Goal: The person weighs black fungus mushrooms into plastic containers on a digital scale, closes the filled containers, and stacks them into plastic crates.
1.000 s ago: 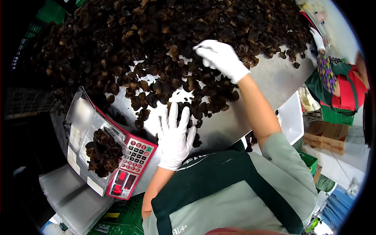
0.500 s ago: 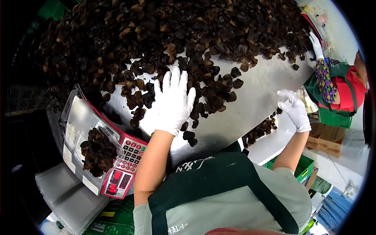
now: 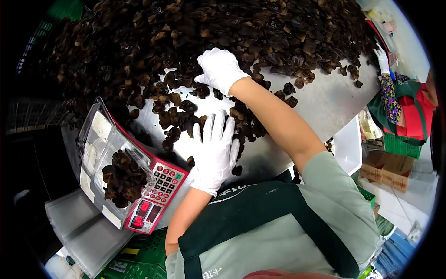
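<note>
Dark brown wood-ear mushrooms lie in a large heap across the metal table. My left hand, in a white glove, lies palm down near the table's front edge with its fingers spread, touching loose pieces. Farther up, my right hand, also gloved, is at the near side of the heap with its fingers curled; what is under them is hidden. To the left, a red scale carries a clear plastic box with a clump of mushrooms in it.
A white bin stands at the table's right edge. Beyond it are cardboard boxes, a green crate and a co-worker in red with a white-gloved hand. Stacked clear plastic trays and green crates sit at the lower left.
My right hand has swung from above the white bin to the heap, and its fingers have curled. My left hand has moved back toward the table's front edge.
</note>
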`<state>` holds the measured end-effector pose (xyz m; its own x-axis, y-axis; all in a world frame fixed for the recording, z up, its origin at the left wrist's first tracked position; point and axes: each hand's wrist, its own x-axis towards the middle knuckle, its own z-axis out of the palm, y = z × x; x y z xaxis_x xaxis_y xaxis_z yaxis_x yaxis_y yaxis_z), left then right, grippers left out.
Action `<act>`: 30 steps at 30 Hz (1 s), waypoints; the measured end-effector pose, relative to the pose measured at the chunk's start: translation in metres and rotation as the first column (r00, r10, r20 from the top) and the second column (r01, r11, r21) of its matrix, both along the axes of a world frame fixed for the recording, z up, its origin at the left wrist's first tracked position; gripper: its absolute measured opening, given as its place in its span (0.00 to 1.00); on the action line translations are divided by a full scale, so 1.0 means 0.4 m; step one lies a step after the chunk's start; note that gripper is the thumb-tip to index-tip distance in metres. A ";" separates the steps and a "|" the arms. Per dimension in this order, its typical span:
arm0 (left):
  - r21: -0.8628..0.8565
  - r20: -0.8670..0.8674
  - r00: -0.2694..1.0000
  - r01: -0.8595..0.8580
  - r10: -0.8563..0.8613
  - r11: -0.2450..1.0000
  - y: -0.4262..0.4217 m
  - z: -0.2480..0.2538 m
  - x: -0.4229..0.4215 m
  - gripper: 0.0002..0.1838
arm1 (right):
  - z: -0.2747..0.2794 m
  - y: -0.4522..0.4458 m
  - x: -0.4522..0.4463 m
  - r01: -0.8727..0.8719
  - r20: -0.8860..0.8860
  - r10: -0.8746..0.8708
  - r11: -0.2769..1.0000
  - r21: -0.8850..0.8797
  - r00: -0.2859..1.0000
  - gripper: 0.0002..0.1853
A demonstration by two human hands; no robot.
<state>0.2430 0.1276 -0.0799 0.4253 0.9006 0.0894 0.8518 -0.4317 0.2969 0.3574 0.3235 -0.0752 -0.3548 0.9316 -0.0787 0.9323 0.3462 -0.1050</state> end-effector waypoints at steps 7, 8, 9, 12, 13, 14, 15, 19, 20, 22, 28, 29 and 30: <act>-0.038 0.080 0.997 -0.005 0.008 0.999 -0.036 -0.006 -0.017 0.30 | -0.015 -0.078 0.083 -0.039 -0.382 0.021 0.998 -0.039 0.924 0.19; -0.031 0.080 0.997 -0.004 0.007 0.999 -0.035 -0.006 -0.015 0.30 | -0.015 -0.095 0.093 -0.042 -0.431 0.052 0.999 0.032 0.901 0.18; -0.029 0.085 0.996 0.001 0.002 1.000 -0.036 -0.008 -0.014 0.30 | -0.016 -0.110 0.103 -0.040 -0.477 0.086 0.994 0.105 0.875 0.18; 0.004 0.087 0.996 -0.005 0.005 1.000 -0.037 -0.013 -0.013 0.30 | -0.013 -0.144 0.124 -0.063 -0.542 0.144 0.984 0.166 0.828 0.17; 0.006 0.086 0.996 -0.004 0.004 1.000 -0.037 -0.007 -0.014 0.30 | -0.011 -0.154 0.129 -0.071 -0.583 0.161 0.982 0.174 0.796 0.18; -0.004 0.117 0.993 -0.009 0.009 1.000 -0.037 0.001 -0.015 0.30 | -0.007 -0.164 0.134 -0.089 -0.603 0.196 0.975 0.202 0.773 0.17; -0.013 0.147 0.989 -0.014 0.016 1.000 -0.037 0.007 -0.016 0.31 | -0.001 -0.177 0.138 -0.090 -0.604 0.197 0.975 0.203 0.772 0.17; 0.141 0.580 0.814 -0.156 0.046 0.978 -0.022 0.003 -0.029 0.33 | 0.034 -0.244 0.147 -0.083 -0.710 0.078 0.996 0.027 0.700 0.20; 0.090 0.672 0.735 -0.205 0.093 0.975 -0.010 0.001 -0.032 0.34 | 0.053 -0.261 0.146 -0.103 -0.709 0.018 0.992 -0.077 0.705 0.21; -0.123 0.840 0.489 -0.247 0.233 0.961 0.006 0.011 -0.021 0.35 | 0.049 -0.294 0.148 -0.164 -0.761 0.011 0.978 -0.126 0.648 0.22; -0.325 0.848 0.392 -0.148 0.357 0.934 0.022 0.007 -0.038 0.16 | 0.029 -0.384 0.163 -0.160 -0.829 -0.053 0.972 -0.169 0.556 0.20; -0.311 0.831 0.427 -0.173 0.356 0.935 0.020 -0.010 -0.043 0.15 | 0.021 -0.397 0.170 -0.128 -0.848 -0.071 0.979 -0.161 0.525 0.20; -0.217 0.785 0.533 -0.240 0.315 0.946 0.018 -0.023 -0.049 0.14 | 0.026 -0.416 0.188 -0.115 -0.850 -0.258 0.932 -0.344 0.460 0.20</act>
<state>0.2236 0.1347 -0.0891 -0.0618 0.9798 0.1900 0.3165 -0.1613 0.9348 0.4328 0.1571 -0.0649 -0.3394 0.9393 -0.0508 0.2967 0.0556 -0.9534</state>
